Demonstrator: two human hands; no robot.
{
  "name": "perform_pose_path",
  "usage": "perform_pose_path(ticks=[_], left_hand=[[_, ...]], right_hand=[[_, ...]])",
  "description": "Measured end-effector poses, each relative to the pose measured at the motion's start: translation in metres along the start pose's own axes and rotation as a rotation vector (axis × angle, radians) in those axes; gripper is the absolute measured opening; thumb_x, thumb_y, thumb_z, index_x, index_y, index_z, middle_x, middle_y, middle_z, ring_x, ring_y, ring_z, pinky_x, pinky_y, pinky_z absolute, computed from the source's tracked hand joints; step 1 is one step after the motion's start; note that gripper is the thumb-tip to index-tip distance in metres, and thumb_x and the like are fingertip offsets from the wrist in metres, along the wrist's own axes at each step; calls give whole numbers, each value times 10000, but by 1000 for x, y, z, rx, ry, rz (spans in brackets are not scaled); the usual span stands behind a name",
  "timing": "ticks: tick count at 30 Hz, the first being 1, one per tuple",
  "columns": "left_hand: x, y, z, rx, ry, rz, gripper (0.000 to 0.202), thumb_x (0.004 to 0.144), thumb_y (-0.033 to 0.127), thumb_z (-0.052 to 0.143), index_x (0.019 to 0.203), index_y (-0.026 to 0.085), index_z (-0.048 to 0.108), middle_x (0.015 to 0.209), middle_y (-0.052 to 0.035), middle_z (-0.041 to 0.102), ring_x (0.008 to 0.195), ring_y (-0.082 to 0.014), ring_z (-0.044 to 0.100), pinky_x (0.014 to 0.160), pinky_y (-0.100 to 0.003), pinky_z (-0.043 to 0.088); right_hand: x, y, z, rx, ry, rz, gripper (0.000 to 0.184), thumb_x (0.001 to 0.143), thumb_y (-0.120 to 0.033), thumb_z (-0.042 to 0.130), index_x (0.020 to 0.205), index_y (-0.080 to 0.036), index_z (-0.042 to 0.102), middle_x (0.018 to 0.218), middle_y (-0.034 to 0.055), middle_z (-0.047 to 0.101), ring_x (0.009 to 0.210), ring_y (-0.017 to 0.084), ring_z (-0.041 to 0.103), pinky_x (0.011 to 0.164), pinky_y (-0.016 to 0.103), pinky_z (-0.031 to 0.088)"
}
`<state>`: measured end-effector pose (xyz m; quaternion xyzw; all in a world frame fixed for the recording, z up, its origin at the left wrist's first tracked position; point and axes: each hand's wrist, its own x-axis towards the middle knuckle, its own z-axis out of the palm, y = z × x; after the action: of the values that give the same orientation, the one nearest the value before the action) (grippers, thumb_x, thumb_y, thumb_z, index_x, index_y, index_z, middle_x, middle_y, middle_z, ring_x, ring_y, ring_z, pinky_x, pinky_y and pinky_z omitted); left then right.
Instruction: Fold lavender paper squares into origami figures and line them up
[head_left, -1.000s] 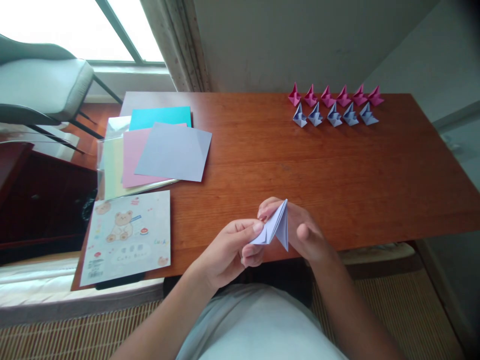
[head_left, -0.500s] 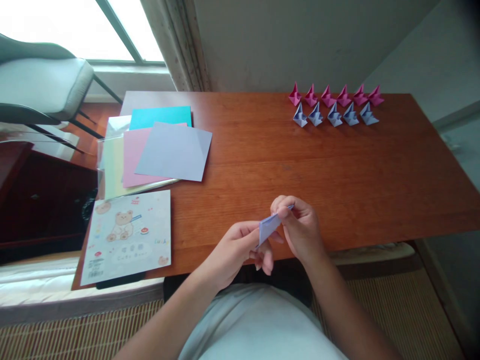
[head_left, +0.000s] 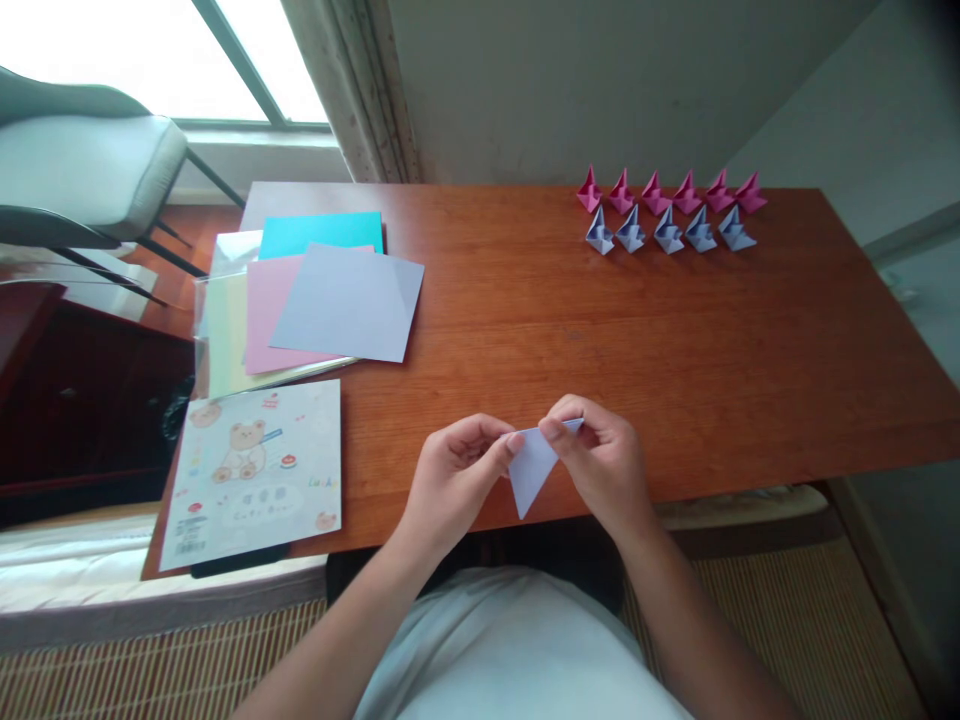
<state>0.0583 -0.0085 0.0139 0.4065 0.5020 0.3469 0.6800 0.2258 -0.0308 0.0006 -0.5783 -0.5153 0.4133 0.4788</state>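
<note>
A folded piece of lavender origami paper (head_left: pixel 529 468) hangs between my hands, over the near edge of the table, with a pointed corner hanging down. My left hand (head_left: pixel 459 478) pinches its upper left corner between thumb and fingers. On the other side, my right hand (head_left: pixel 600 455) grips the upper right part, thumb on the near face. The fingers behind the paper are partly hidden. At the far right of the table stand a row of pink folded paper figures (head_left: pixel 655 194) and, in front of it, a row of lavender folded paper figures (head_left: pixel 669 233).
On the left of the wooden table (head_left: pixel 495 310) lie a lavender sheet (head_left: pixel 349 305), a pink sheet (head_left: pixel 262 320) and a teal sheet (head_left: pixel 322 230), overlapping. Nearer me is a bear-printed paper pack (head_left: pixel 251 480). A chair (head_left: pixel 97 170) stands beyond the table's left end.
My left hand has shifted up, its thumb now on the paper's top left corner. The paper has turned from a slanted strip to a downward-pointing triangle. My right hand keeps its grip.
</note>
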Motion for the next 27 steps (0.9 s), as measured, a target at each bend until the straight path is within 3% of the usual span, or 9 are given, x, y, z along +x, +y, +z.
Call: perform_pose_path(ticks=[4,9,13,27], left_hand=[[2,-1,-2,-74,40,-7,270,773,397,827,720,149,731,620,3,646,555,-88,520,531,-188,418],[4,-3,-5,-172,50,-6,274,773,381,835,687,150,715,569,26,601,520,-59,475,513,-166,393],[4,-2,-5,-217,69,-11,261,758,368,847,697,152,714,561,37,581,513,-51,452,502,-158,376],[4,2,-2,-188,124,-15,265,769,398,822,743,155,718,603,20,601,531,-69,473,490,-167,374]], right_hand=[[-2,-3,0,157,-112,42,381,984,-529,531,777,-217,604,739,1,576,706,157,530,642,282,410],[-7,-7,0,211,-168,49,242,979,-432,577,875,-236,673,763,-7,589,734,155,572,700,274,464],[-10,-11,-1,161,-216,66,209,972,-401,579,889,-234,675,865,30,645,823,196,609,800,334,500],[-12,-7,3,90,-178,1,170,965,-341,584,952,-242,723,941,52,715,887,227,653,820,367,508]])
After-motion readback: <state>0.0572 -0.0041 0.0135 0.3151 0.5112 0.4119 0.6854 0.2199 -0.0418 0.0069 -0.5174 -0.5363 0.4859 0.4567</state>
